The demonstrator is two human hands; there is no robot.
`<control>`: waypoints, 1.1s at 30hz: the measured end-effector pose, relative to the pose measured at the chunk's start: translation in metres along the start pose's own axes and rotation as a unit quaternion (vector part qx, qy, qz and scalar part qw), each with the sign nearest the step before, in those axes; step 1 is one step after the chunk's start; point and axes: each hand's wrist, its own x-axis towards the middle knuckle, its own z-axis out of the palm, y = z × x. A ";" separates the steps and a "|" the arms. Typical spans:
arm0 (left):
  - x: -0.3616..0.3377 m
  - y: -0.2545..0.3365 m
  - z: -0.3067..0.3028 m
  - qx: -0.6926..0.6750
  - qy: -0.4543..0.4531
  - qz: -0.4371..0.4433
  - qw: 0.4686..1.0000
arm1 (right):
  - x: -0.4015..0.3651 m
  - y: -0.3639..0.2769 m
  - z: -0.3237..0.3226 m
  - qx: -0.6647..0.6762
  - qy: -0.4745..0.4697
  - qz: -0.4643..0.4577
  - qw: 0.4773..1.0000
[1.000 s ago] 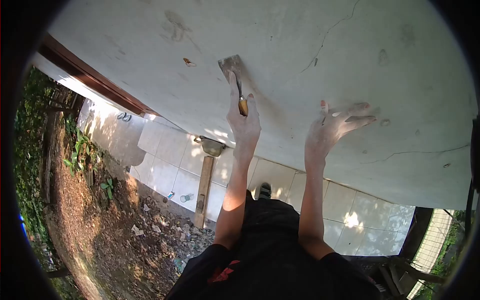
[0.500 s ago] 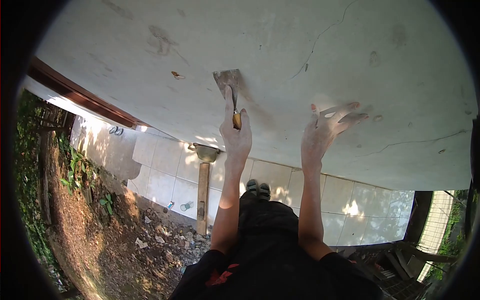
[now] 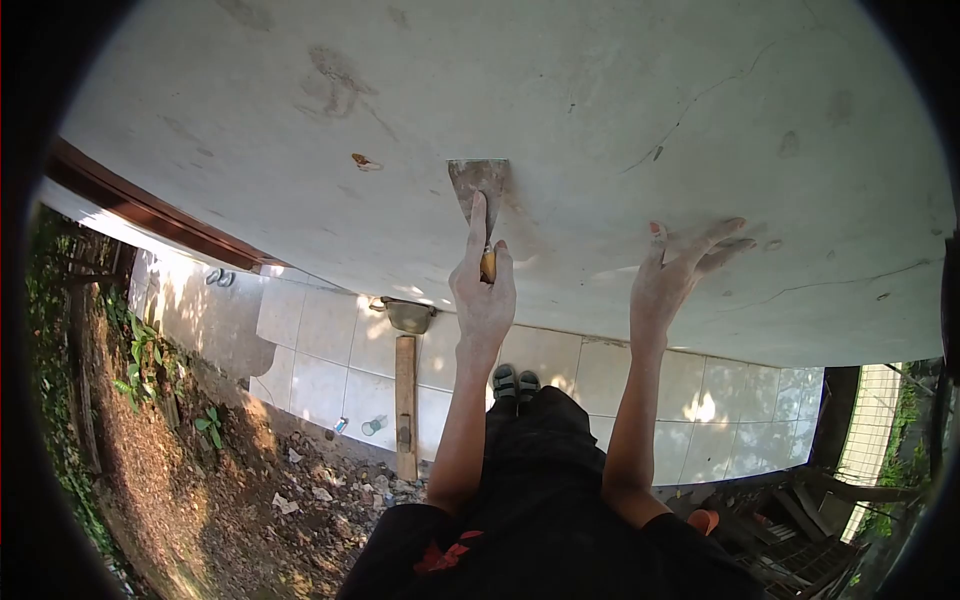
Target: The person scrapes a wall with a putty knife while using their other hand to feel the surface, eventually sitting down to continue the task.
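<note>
A metal putty knife (image 3: 480, 180) with a wooden handle is in my left hand (image 3: 484, 295), the index finger laid along its blade. The blade lies against the pale wall (image 3: 560, 60), with a faint brownish smear beside it. To the right, my right hand (image 3: 675, 275) has its fingers spread on or very near the wall and holds nothing. Both hands are coated in whitish dust. Thin cracks run across the wall above and to the right of my right hand, and a small brown chipped spot (image 3: 366, 162) shows left of the blade.
Below the wall runs a tiled floor (image 3: 320, 320) with a metal bowl (image 3: 408, 316), a wooden plank (image 3: 406, 400), a clear glass (image 3: 374, 426) and my sandalled feet. Rubble and soil (image 3: 290, 510) lie at the lower left, stacked wood at the lower right.
Both hands have moved right in the view. The blade has turned from tilted to nearly straight up, still against the wall, and the camera view has shifted slightly.
</note>
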 end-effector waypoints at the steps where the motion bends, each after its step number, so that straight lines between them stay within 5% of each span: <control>1: 0.001 0.001 0.000 -0.003 0.004 0.003 1.000 | -0.001 0.005 0.003 -0.012 0.006 -0.005 1.000; 11: -0.018 -0.041 0.016 -0.008 0.017 0.028 0.999 | 0.000 0.011 0.006 -0.041 0.024 -0.032 0.998; 27: -0.007 -0.021 0.008 -0.001 -0.005 0.008 1.000 | -0.001 0.006 0.002 -0.016 0.010 -0.003 1.000; 33: -0.022 -0.064 0.029 -0.013 0.012 0.064 0.998 | 0.000 0.006 0.002 -0.013 0.017 -0.026 0.999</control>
